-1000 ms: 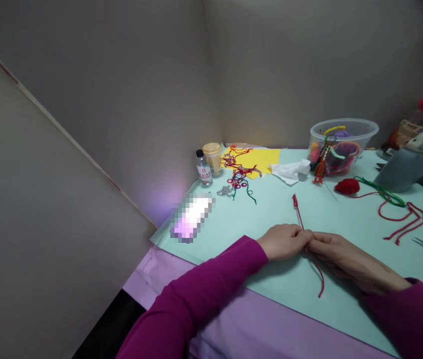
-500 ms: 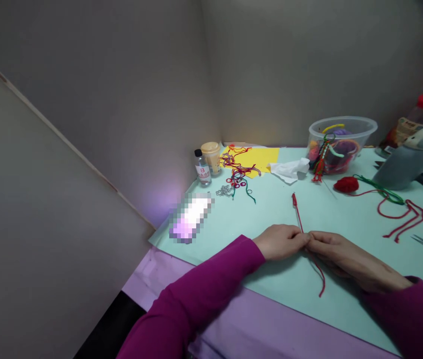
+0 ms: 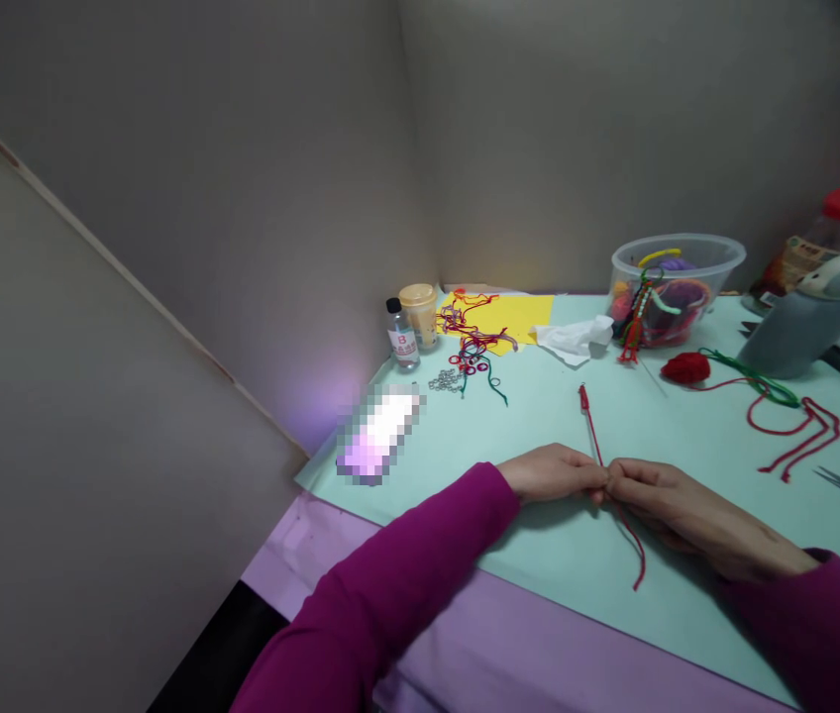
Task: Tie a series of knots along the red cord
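While the red cord (image 3: 593,429) lies as before on the pale green mat (image 3: 524,426), the left hand (image 3: 555,473) has flattened slightly; it and the right hand (image 3: 677,500) pinch the cord mid-length, so handling apparently stays there.

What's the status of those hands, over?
Left hand and right hand meeting, pinching red cord. Cord showing either side of their grip. Red yarn ball beyond, out of the way.

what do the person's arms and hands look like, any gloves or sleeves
The left sleeve and right sleeve are long, plain and magenta-purple, the right one looking darker in shade. The left hand and right hand are ungloved.
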Action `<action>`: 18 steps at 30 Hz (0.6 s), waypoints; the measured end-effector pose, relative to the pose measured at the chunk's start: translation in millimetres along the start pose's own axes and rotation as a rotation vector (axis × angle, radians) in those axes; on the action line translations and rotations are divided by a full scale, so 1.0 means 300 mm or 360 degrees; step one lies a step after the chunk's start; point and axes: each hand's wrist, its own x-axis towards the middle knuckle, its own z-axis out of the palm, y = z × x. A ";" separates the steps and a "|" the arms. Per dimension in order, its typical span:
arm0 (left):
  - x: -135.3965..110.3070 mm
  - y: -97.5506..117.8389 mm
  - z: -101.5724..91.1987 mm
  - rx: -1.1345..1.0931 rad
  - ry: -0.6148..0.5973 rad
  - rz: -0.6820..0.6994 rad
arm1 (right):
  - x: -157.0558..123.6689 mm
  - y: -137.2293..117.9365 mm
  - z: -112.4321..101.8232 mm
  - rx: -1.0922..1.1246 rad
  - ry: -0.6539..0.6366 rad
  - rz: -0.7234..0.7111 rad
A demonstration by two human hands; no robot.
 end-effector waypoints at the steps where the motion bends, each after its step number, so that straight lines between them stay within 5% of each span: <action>1: 0.002 0.000 0.001 -0.0018 0.0003 -0.0017 | 0.000 -0.001 0.002 -0.0013 0.0012 -0.0016; 13: 0.023 -0.004 0.004 0.0139 0.0264 0.0000 | -0.045 -0.052 -0.035 -0.0162 0.0230 -0.0165; 18: 0.026 -0.014 0.004 0.0082 0.0239 0.0035 | -0.076 -0.078 0.013 -0.0446 0.0182 -0.0303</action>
